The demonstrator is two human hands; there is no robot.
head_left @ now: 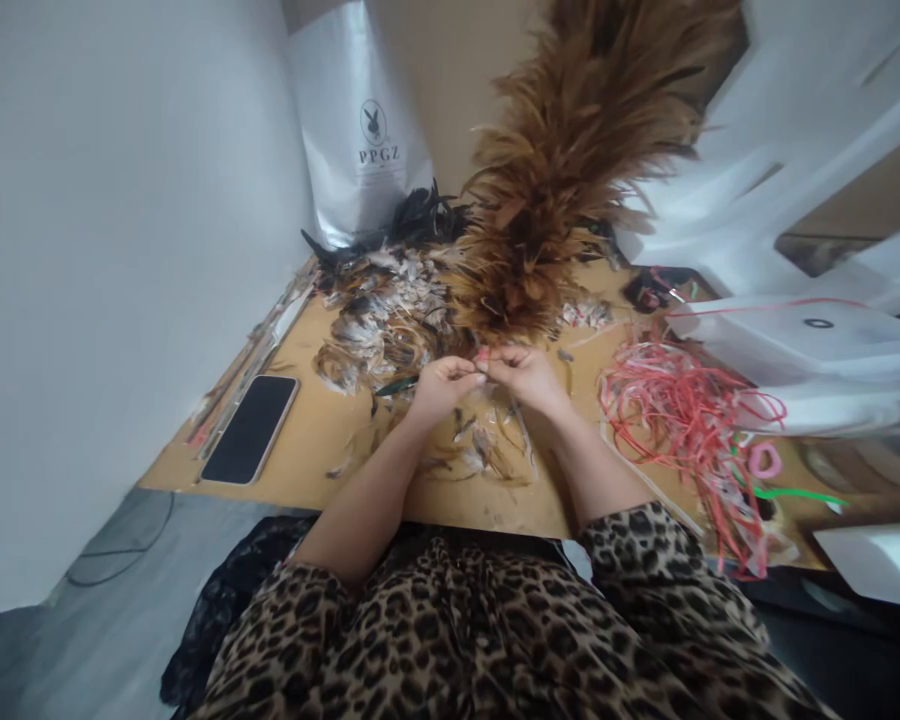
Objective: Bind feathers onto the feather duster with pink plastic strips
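A wooden desk (307,440) set against a pale wall (105,250) carries a litter of craft material, seen from above a person in a leopard-print garment (465,640). A tall plume of brown feathers (570,150) rises from the middle of the desk toward the top of the frame, its base just beyond the person's hands. Behind it, to the left, a silver bag (356,120) printed with a rabbit emblem and the letters PPGZ stands upright, with dark feathers (412,220) heaped at its foot. White plastic bags (802,340) crowd the desk's right side, and a tangle of red cord (682,410) lies in front of them, well apart from a black phone (251,428) lying flat, screen up, near the left edge. Loose mottled feathers (390,310) spread across the centre, with more scattered under the forearms. The left hand (444,385) and right hand (526,375) meet at the plume's base, fingertips touching; each grip is pressed together in a pinch, apparently on the feather ends there, though what exactly sits between the fingers is too small to tell. A small pink ring (765,460) lies near the red cord, beside a green strand (795,493).
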